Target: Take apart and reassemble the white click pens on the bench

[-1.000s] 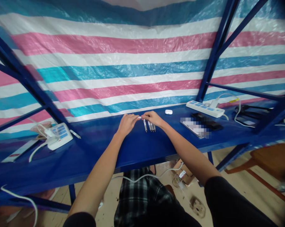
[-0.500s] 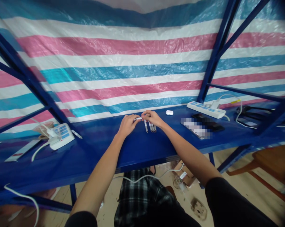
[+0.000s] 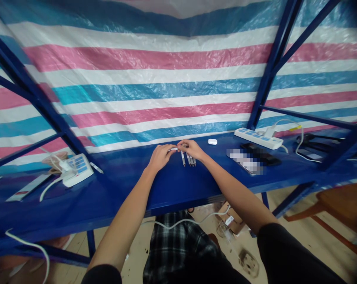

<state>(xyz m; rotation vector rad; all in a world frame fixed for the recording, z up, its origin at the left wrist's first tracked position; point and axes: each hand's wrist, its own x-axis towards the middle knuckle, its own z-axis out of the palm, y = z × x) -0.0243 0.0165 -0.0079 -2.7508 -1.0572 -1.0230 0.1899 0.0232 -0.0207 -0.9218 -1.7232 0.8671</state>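
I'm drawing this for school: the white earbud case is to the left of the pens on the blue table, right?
Not quite: the white earbud case is to the right of the pens, not the left. The head view shows it. It is on the blue table, as you said.

Blue-painted worktop (image 3: pixel 178 185), seen from above. Centre: a row of pens (image 3: pixel 190 159) lying side by side, with a white earbud case (image 3: pixel 212 141) just beyond. Right: a power strip (image 3: pixel 257 138) near the back edge and flat dark devices (image 3: pixel 245 161), probably phones, partly blurred out. Left: a second power strip (image 3: pixel 77 170) and a pale flat strip (image 3: pixel 28 187).
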